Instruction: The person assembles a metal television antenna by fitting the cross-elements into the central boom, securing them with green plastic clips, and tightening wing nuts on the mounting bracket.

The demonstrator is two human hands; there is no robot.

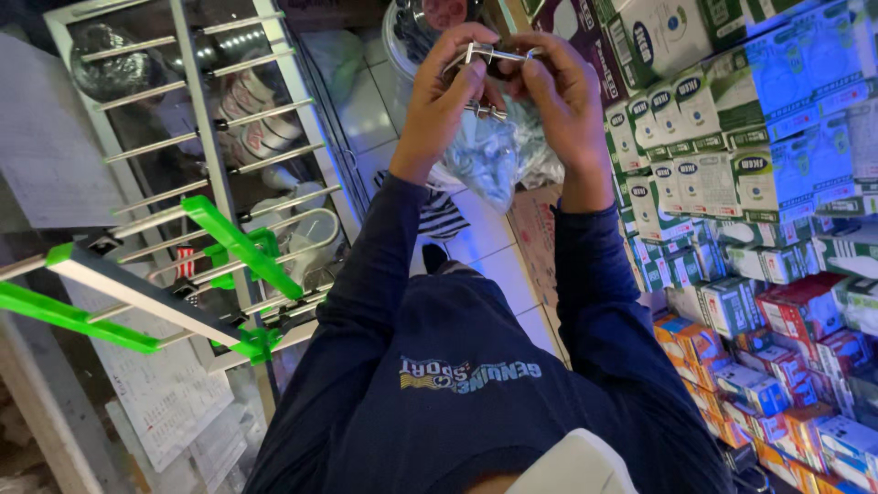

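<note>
Overhead, both hands' fingers [476, 69] pinch a metal clamp [485, 82] (boxed shelves [732, 174] close beside), clear bag [489, 155] dangling.

A single view is given, taken from the head and aimed steeply down along the chest and arms. The raised hands are seen at close range; shelves [732, 183] are caught alongside, the tiled floor [366, 110] beyond.

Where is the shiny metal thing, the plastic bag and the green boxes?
metal clamp [485, 57], head view, top bar.
plastic bag [489, 155], head view, crumpled middle.
green boxes [709, 183], head view, one box's front.
</note>
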